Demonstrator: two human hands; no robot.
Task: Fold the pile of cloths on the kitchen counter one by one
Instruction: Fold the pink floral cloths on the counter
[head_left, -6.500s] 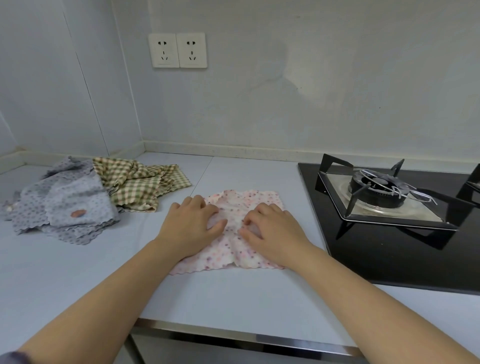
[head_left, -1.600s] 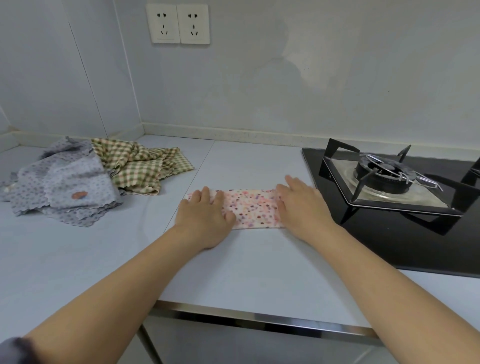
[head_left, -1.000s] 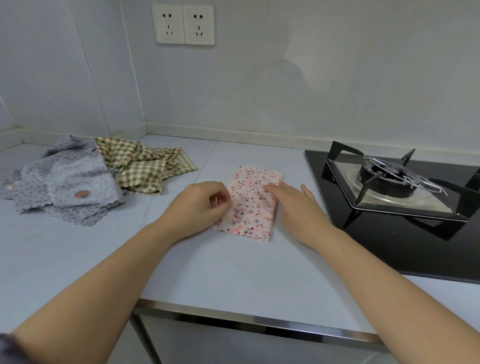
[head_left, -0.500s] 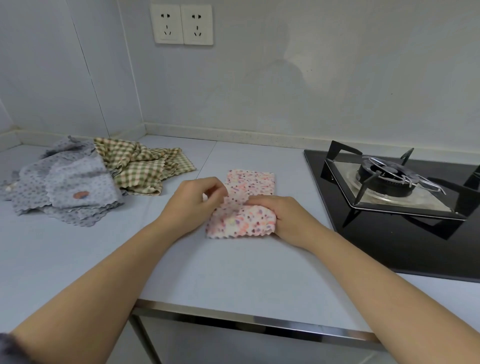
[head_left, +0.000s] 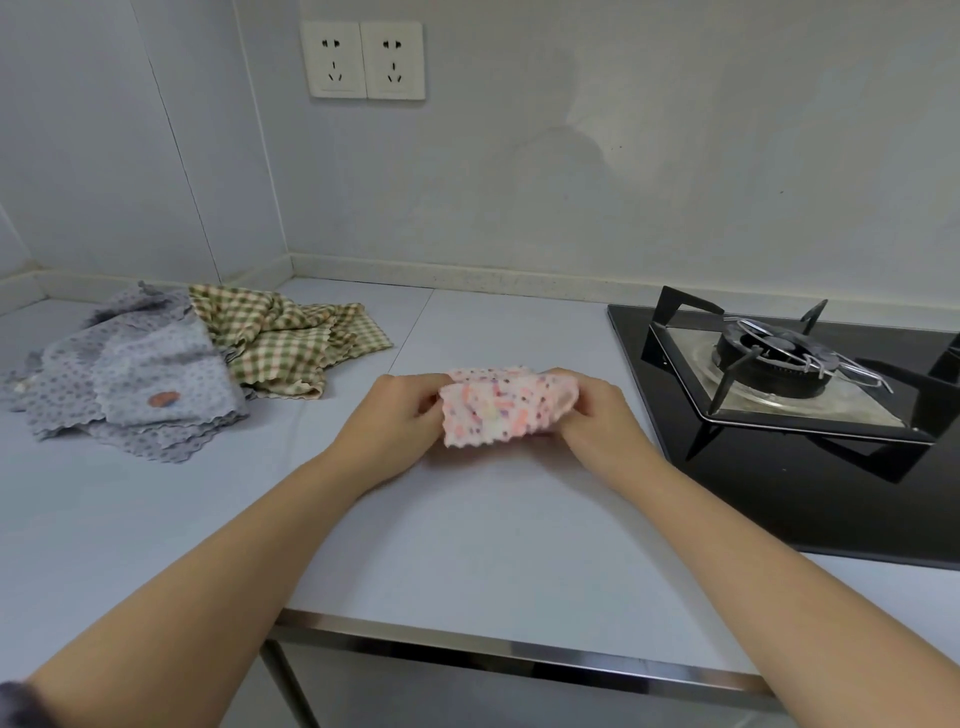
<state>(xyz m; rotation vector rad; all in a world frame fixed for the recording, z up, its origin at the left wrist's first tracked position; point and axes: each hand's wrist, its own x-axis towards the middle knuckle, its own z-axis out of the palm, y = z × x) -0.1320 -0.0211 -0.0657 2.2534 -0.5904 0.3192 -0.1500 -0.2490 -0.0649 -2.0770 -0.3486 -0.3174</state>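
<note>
While my left hand (head_left: 387, 423) and right hand (head_left: 597, 415) pinch the pink cloth's (head_left: 506, 408) ends, it hangs folded mid-counter (head_left: 467, 545). The pile (head_left: 171, 364) sits by the counter's left edge.

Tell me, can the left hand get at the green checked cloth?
Probably yes, once it lets go: the left hand grips the pink cloth, but only bare counter lies between it and the green checked cloth.

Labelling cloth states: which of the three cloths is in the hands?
The pink dotted cloth, pinched at its ends by the left hand and right hand. The grey dotted cloth and green checked cloth lie crumpled, untouched.
</note>
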